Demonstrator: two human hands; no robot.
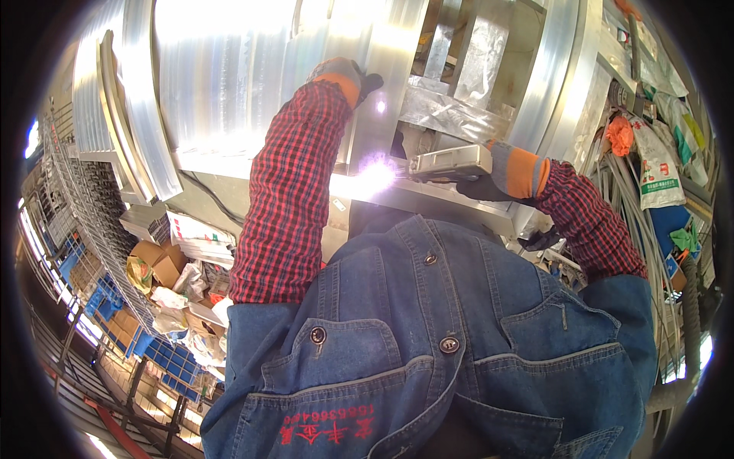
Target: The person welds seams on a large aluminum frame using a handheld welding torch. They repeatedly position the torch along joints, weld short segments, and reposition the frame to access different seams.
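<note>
Denim jacket, near: red print low on left front, a row of large characters plus a number string, upside down in view. White bag, right: red character, green band with tiny lettering, illegible. White bag, left: red characters, unclear. Small white label, mid-scene: too small to read.

The left grip lies farther forward; the right grip curls closed, its forearm angled inward.
</note>
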